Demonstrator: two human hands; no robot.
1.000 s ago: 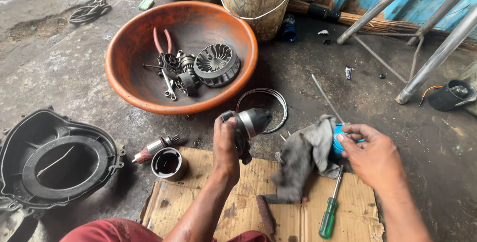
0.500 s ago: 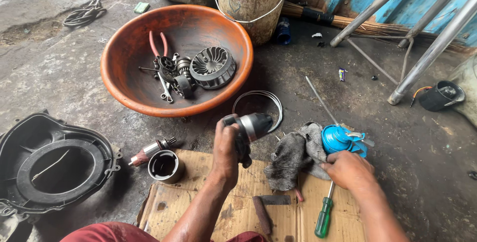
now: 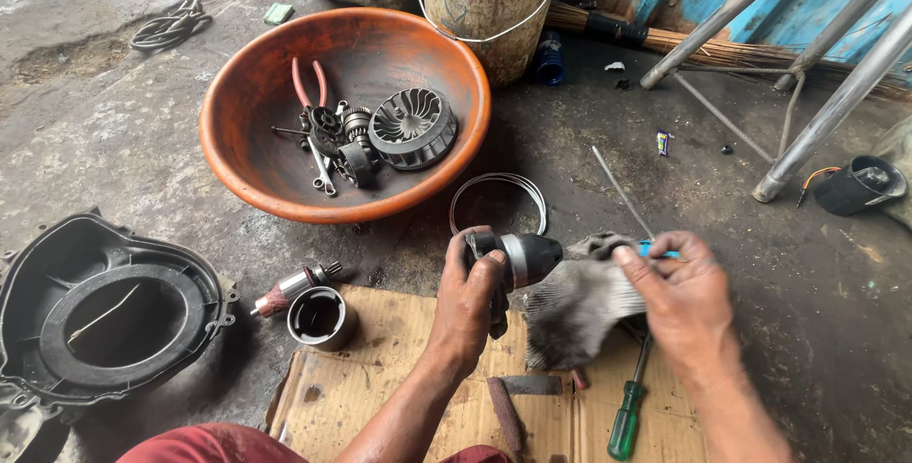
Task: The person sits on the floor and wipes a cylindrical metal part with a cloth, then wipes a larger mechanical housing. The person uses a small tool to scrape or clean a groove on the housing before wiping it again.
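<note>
Motor part (image 3: pixel 518 259) half-hidden by left hand (image 3: pixel 472 297), rag (image 3: pixel 579 306).

Soft, even daylight; shadows faint, darkest under round orange plastic basin (image 3: pixel 237 173). Mild sheen seen on slanted grey metal pipes (image 3: pixel 817 131). Focus sharp throughout; slight wide-angle bending at edges.

Stained concrete floor (image 3: pixel 114 131) bears orange basin (image 3: pixel 237 169), cardboard (image 3: pixel 427 396), black housing (image 3: pixel 104 316).
</note>
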